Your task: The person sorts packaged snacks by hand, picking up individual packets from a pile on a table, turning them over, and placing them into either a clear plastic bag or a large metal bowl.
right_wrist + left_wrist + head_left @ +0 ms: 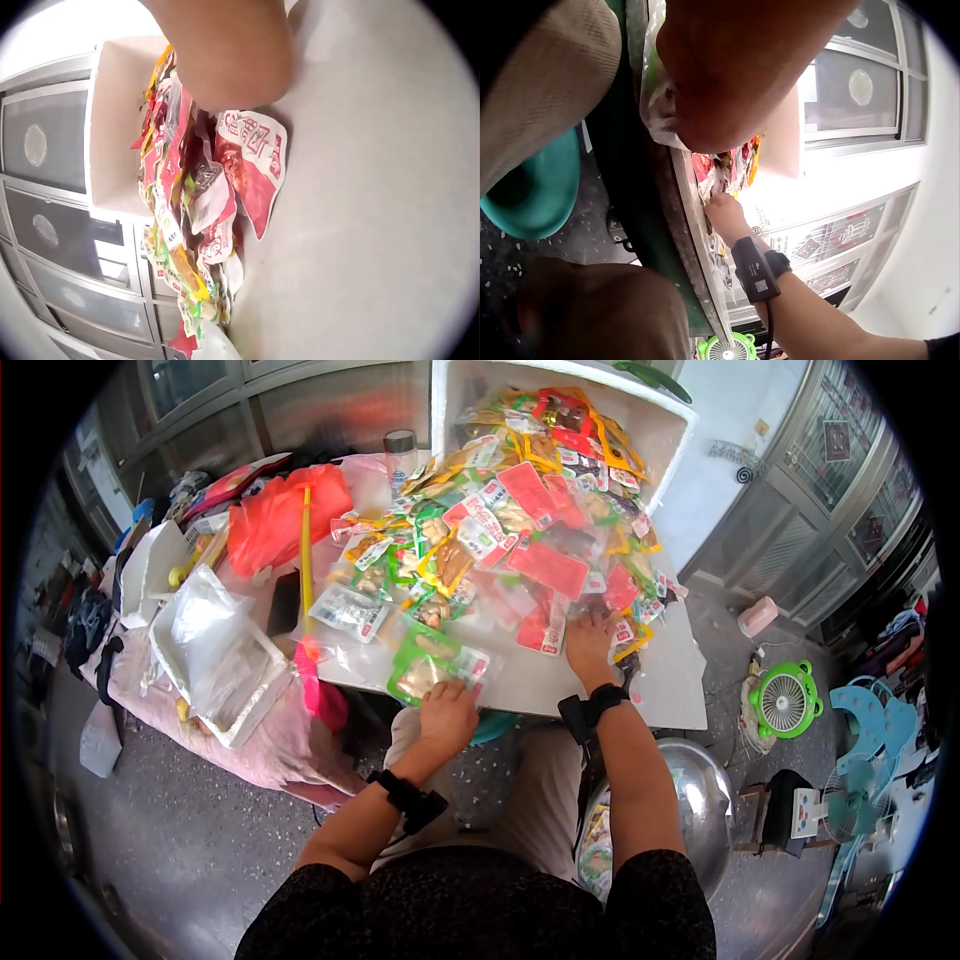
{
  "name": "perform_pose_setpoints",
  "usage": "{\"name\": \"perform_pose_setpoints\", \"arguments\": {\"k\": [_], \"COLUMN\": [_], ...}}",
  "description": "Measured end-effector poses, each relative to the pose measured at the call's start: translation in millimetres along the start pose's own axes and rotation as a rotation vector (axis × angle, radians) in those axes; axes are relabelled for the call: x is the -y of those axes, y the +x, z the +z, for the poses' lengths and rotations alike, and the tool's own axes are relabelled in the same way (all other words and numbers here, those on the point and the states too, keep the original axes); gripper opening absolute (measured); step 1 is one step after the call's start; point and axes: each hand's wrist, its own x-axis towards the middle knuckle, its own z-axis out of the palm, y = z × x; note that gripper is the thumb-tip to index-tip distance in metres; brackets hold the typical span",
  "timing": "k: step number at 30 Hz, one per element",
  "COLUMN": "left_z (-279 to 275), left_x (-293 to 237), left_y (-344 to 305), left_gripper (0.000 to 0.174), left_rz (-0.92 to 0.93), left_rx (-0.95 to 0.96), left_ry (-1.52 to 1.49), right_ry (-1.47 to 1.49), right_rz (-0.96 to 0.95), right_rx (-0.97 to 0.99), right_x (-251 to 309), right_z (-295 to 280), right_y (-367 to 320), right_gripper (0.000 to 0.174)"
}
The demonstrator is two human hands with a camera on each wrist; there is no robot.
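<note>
My left hand holds the near edge of a green and clear snack packet at the front edge of the white table. The packet's clear edge also shows beside that hand in the left wrist view. At the front right of a large heap of snack packets, my right hand reaches in among the wrappers; I cannot tell whether its fingers grip one. Close by it lie a red and white packet and a yellow-edged packet.
Behind the heap stands a white foam box. To the left, a pink cloth bears a white foam tray, a red plastic bag and a yellow-handled tool. A metal basin and a green fan are at right.
</note>
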Motion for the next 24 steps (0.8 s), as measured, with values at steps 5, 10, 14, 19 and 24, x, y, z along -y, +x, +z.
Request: {"name": "perform_pose_setpoints", "arguments": {"k": [5,10,14,19,24], "left_z": [-2.8,0.0,-3.2,-1.6,0.8], "left_x": [-3.1,0.0,-3.7,-3.1,2.9], "left_y": [1.5,2.2,2.9,3.3,3.3], "left_gripper": [0.013,0.012,0.011,0.011,0.010], "left_rz": [-0.015,0.004,0.013,0.006,-0.031], "left_rx": [0.003,-0.027,-0.050,-0.052,-0.053], "left_ry": [0.002,-0.037,-0.051,-0.080,-0.217], "right_ry": [0.069,0.378,0.785,1.049,1.653], "right_rz": [-0.027,0.140,0.351,0.385,0.836], "right_rx": [-0.015,0.032,-0.070,-0.234,-0.120], "right_x": [-6.6,-13.4,-34.5,-45.1,-31.2], "right_z": [-3.0,-48.6,-64.3,-61.6,-58.5], "right_y": [2.0,-3.8,-13.5,-22.3,-43.8], "right_gripper": [0.013,0.009,0.010,0.011,0.011]}}
